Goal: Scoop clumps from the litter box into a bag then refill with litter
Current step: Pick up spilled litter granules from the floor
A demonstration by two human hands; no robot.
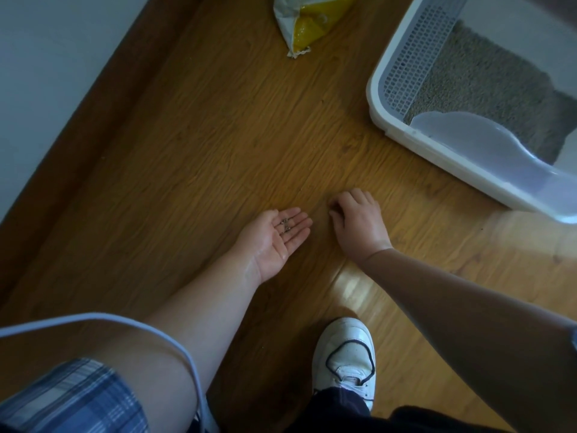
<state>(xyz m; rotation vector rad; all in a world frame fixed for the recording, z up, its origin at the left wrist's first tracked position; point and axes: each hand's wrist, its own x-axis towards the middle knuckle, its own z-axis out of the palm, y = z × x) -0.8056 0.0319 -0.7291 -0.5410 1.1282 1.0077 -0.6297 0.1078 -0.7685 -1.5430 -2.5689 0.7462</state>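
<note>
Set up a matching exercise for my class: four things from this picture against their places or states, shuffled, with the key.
1 left hand
2 right hand
3 bag
4 litter box

A top right, holds grey litter
B palm up, grains on it
C yellow and white, top middle
D knuckles up, curled against the floor

Pairs: 1-B, 2-D, 3-C, 4-A

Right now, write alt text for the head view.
Left hand, palm up near a wooden floor, holds a few litter grains; the right hand, fingers curled, touches the floor beside it. A litter box sits upper right, a yellow bag top centre.
</note>
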